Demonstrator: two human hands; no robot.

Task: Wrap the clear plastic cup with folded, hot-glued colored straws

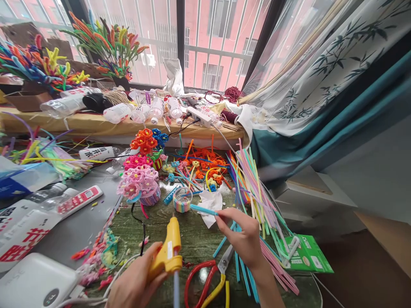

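Left hand (138,276) has the yellow glue gun (171,246) gripped, nozzle at 12 o'clock. Right hand (241,233) is pinching 1 blue strip (204,209), its tip at 9 o'clock beside the striped cup (182,200). Red-and-yellow scissors (213,276) lie open between the 2 wrists.

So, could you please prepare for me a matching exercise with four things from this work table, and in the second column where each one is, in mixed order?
Column 1
1. glue gun
2. light blue strip
3. scissors
4. green packet

Column 2
A. lying on the table, red and yellow handles towards the camera
B. held in the left hand
C. near the right edge of the table
D. pinched between the fingers of the right hand

Right pairs: 1-B, 2-D, 3-A, 4-C
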